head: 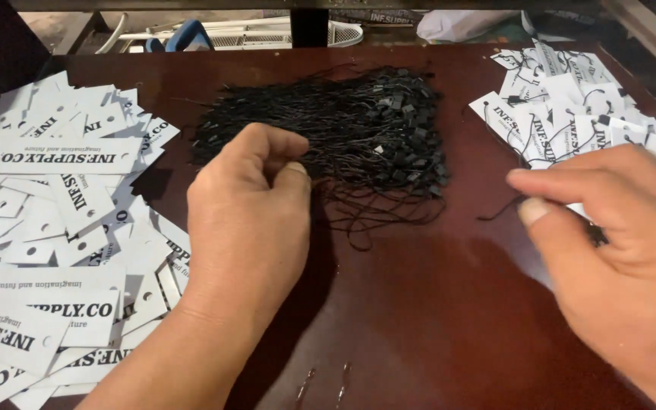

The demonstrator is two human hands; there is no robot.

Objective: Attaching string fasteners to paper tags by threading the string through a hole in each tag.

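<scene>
My left hand (248, 220) rests on the dark red table, its thumb and fingers pinched at the near edge of a heap of black tag strings (343, 125) with small plastic locks. Whether a string sits in the pinch is hard to tell. My right hand (616, 243) hovers at the right, fingers apart, beside a pile of white paper tags with strings attached (563, 106). A loose black string (504, 209) lies just under its fingertips. On the left spreads a big pile of white paper tags (55, 228) with punched holes and black print.
The dark red tabletop (434, 304) shows between my hands. Behind the table's far edge sit a white wire rack (267, 34), a blue object (191, 34) and a white bag (465, 23).
</scene>
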